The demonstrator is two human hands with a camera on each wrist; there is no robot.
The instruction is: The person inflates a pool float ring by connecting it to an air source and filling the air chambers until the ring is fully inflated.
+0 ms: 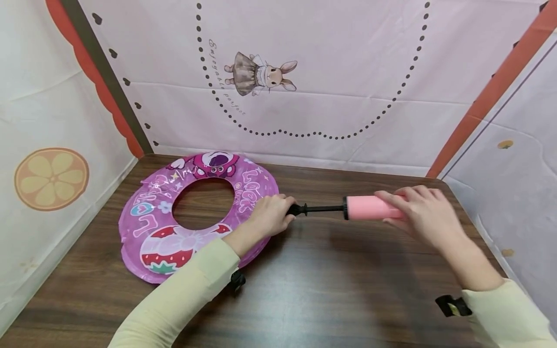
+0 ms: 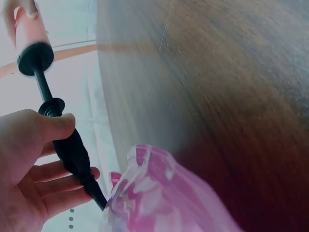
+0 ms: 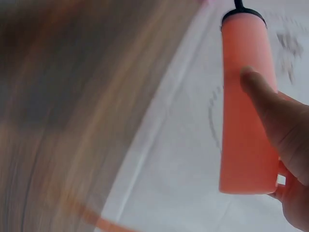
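Note:
A hand air pump with a pink barrel [image 1: 372, 208] and a black rod [image 1: 325, 209] is held level between both hands over the table. My right hand [image 1: 428, 212] grips the pink barrel, its thumb lying along the side in the right wrist view. At the other end, my left hand [image 1: 271, 215] holds the black nozzle end [image 2: 72, 152] between thumb and curled fingers. The nozzle's thin tip meets the edge of a purple swim ring [image 1: 256, 193] in the left wrist view. Printed with strawberries and letters, the ring looks partly filled, with wrinkled edges.
The brown wooden table [image 1: 313, 290] runs back to a pale fabric wall [image 1: 330, 63] with a printed rabbit [image 1: 261, 75]. More printed cloth stands along the left and right sides. Black straps [image 1: 452, 306] show by the sleeves.

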